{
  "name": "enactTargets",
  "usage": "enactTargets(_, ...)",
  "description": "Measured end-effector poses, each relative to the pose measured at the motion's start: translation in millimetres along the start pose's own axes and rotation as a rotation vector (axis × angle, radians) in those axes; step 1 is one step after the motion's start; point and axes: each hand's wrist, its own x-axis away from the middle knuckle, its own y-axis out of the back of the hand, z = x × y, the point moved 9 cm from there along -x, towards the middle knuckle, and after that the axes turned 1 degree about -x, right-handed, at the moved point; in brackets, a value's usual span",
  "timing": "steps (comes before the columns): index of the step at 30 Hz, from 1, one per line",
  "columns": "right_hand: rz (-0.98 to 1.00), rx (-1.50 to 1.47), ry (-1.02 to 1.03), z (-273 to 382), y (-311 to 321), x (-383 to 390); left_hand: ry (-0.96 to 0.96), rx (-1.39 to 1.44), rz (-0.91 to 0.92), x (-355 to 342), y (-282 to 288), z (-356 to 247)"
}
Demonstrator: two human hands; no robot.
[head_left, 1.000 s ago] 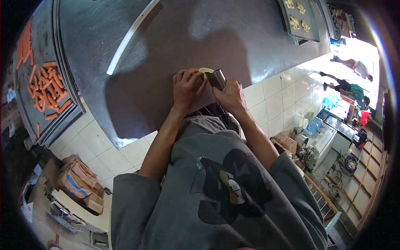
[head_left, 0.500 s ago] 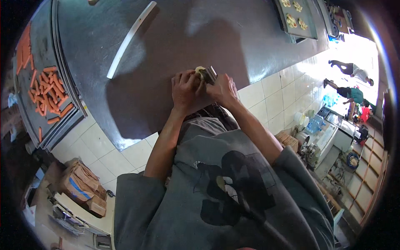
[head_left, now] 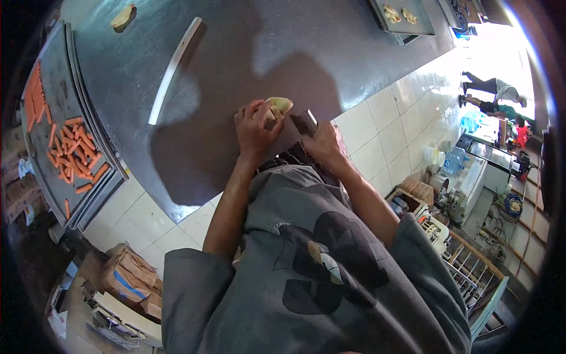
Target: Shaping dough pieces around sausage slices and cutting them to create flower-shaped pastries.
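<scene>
My left hand (head_left: 256,131) is closed around a pale piece of dough (head_left: 282,105), whose far end shows above the fingers. Whatever lies inside the dough is hidden. To its right, my right hand (head_left: 326,141) grips a metal dough scraper (head_left: 305,121) near the front edge of the dark worktable (head_left: 236,53). A small gap separates the blade from the dough. Another dough piece (head_left: 122,17) lies at the table's far left.
A long white curved strip (head_left: 174,71) rests on the table. On the left, trays (head_left: 59,97) carry many orange sausages (head_left: 73,147). Shaped dough pieces (head_left: 392,13) sit on a tray (head_left: 420,28) at the far right. Two people are in the bright background.
The scraper, against the dough before, has come away to the right and nearer me. My left hand has turned the dough up slightly. The view has shifted, showing the far dough piece.
</scene>
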Motion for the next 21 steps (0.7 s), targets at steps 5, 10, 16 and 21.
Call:
enactTargets(5,-0.035,-0.057,0.072,26.2,20.2,-12.8,-0.077,-0.107,-0.042,-3.9,-7.4,-4.8)
enactTargets(10,-0.091,-0.084,0.157,25.0,13.9,-22.6,-0.059,-0.117,-0.019,-2.8,-16.9,-7.5)
enactTargets(16,0.016,-0.032,0.082,30.6,10.6,-25.0,-0.048,-0.081,0.021,1.1,-22.4,-0.4)
enactTargets(21,0.049,0.009,0.107,31.4,2.5,-35.2,-0.023,-0.103,0.003,0.6,-20.0,0.0)
